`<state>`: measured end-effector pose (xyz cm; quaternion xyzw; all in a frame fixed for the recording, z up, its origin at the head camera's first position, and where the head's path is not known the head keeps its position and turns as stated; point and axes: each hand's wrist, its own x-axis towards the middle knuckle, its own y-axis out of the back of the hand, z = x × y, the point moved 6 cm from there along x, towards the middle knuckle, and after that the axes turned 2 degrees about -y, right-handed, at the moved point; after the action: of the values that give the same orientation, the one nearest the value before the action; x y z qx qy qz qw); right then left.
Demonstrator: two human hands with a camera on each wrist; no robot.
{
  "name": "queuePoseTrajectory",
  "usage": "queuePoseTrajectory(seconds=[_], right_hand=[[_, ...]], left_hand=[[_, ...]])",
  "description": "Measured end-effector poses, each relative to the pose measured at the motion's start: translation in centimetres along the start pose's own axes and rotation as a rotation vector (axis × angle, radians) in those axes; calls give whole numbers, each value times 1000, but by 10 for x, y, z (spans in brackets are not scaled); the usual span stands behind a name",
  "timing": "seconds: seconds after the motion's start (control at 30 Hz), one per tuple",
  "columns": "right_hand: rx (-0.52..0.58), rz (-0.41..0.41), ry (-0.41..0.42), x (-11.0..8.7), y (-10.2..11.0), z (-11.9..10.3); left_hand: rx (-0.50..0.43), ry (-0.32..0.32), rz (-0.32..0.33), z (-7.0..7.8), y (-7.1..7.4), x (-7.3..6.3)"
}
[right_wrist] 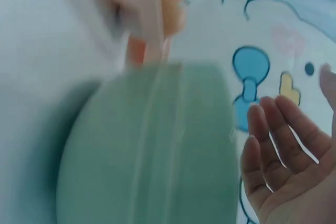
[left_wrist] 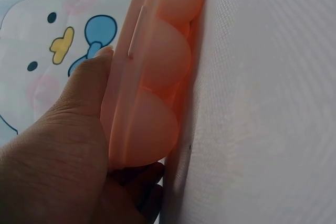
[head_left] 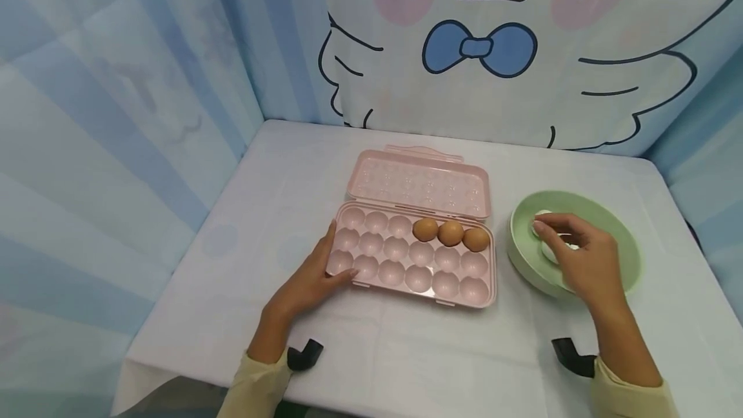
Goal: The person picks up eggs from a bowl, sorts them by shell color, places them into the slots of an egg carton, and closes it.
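Note:
A pink plastic egg carton [head_left: 420, 271] lies with its lid [head_left: 420, 182] folded back. Three brown eggs [head_left: 450, 233] sit side by side in the right half of its back row. My left hand [head_left: 316, 276] grips the carton's left end, thumb along the front edge; in the left wrist view, fingers curl beneath the end cup. Over the green bowl [head_left: 624, 247], my right hand [head_left: 586, 263] reaches down among white, egg-like things [head_left: 548, 253], which it partly hides. Its fingers are loosely bent in the right wrist view, with a gap between thumb and fingertips.
The carton and bowl stand close together on a white-covered table [head_left: 232, 276]. A printed curtain [head_left: 476, 102] hangs behind the table, and a striped blue curtain [head_left: 133, 115] runs along the left side. Black wrist pieces [head_left: 306, 355] stick out beside both forearms.

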<state>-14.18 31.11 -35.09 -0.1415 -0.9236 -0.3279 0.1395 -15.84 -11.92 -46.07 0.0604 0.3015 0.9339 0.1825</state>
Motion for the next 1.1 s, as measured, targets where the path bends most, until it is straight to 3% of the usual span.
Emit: queuePoseTrajectory(seconds=[0.2, 0.33, 0.73, 1.1], right_hand=[[-75, 25, -70, -1, 30, 26], [-159, -47, -161, -3, 36, 44], [-150, -335, -270, -4, 11, 64], [-50, -587, -315, -4, -16, 49]], left_hand=[[-2, -5, -16, 1, 1, -1], [-3, -11, -11, 2, 2, -1], [-14, -1, -22, 1, 0, -2], [-7, 1, -11, 1, 1, -1]])
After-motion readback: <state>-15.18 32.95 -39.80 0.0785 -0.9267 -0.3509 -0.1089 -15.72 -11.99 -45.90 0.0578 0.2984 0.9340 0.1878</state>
